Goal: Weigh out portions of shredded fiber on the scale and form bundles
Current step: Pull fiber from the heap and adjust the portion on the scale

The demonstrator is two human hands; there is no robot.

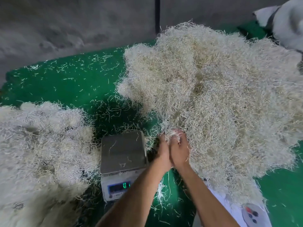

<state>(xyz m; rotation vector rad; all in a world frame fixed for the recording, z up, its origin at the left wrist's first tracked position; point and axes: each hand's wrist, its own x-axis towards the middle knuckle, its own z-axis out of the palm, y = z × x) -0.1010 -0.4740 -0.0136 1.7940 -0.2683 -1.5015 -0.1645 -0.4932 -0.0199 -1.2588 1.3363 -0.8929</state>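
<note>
A big heap of pale shredded fiber (221,89) covers the right half of the green table. My left hand (164,153) and my right hand (179,151) are pressed side by side at the heap's near edge, fingers pushed into the strands and closing around a small tuft of fiber (173,133). Just left of my hands stands a digital scale (123,153); its steel pan holds only a few stray strands and the green display is lit. A second mass of rounded fiber bundles (41,141) lies to the left of the scale.
The green table surface (73,79) behind the scale is strewn with loose strands. A grey wall rises behind it with a dark vertical pole (157,13). A white sack (285,22) sits at the far right corner. White paper with a small device (252,213) lies near right.
</note>
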